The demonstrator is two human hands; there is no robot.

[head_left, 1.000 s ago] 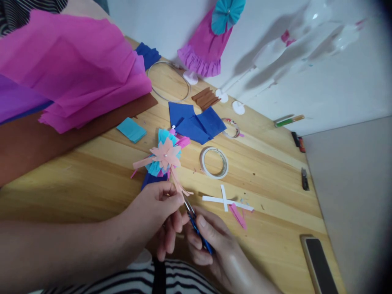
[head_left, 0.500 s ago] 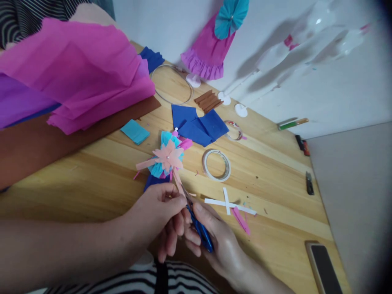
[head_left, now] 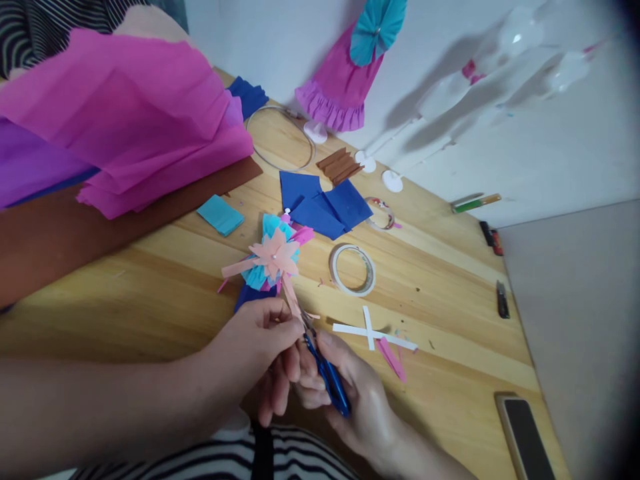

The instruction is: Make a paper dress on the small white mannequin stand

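A paper flower (head_left: pixel 273 257) of peach, turquoise and pink petals lies on the wooden table (head_left: pixel 150 287), on top of a dark blue piece. My left hand (head_left: pixel 260 350) pinches a long peach strip hanging from the flower. My right hand (head_left: pixel 345 393) is closed around small blue-handled scissors (head_left: pixel 325 373), whose blades meet the peach strip just beside my left fingertips.
A tape roll (head_left: pixel 353 269), white crossed paper strips (head_left: pixel 373 330) and pink scraps lie to the right. Blue paper (head_left: pixel 323 203), a turquoise piece (head_left: pixel 220 215), pink crepe sheets (head_left: pixel 120 113) and brown paper sit behind. A phone (head_left: pixel 525 433) lies near the right edge.
My hands drew closer together and the scissor blades moved up onto the peach strip. The view shifted slightly.
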